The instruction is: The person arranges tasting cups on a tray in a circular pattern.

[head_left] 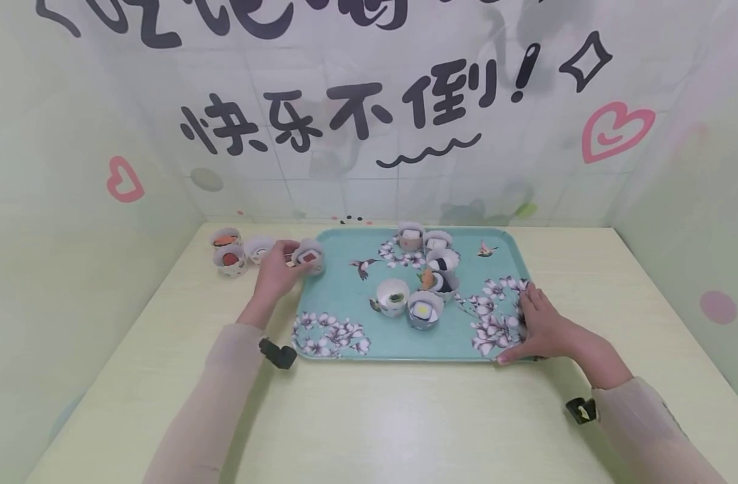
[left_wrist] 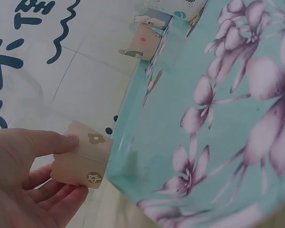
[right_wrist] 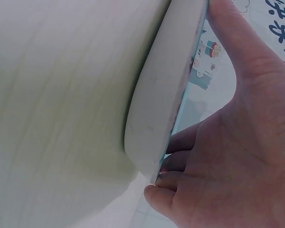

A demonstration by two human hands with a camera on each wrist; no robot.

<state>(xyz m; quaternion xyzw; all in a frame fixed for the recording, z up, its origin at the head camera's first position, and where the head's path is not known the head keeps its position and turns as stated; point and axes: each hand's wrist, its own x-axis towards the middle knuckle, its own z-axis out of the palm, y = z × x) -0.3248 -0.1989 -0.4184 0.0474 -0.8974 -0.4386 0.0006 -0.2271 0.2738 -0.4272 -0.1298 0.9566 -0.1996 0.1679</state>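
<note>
My left hand pinches a small patterned paper cup at the left rim of a turquoise flowered tray. A white piece with a red top, like toy sushi, sits in that cup. In the left wrist view, the thumb lies on one side of the cup and the fingers curl under the other, close to the tray's edge. My right hand rests spread along the tray's right rim, the thumb near the front corner. From the right wrist, its fingers touch the tray's rim.
Several cups with sushi-like pieces, one of them a cup with a yellow-topped piece, stand on the tray's middle and back. Left of the tray, a cup with a red piece stands near others on the pale table. Lettered walls enclose the table.
</note>
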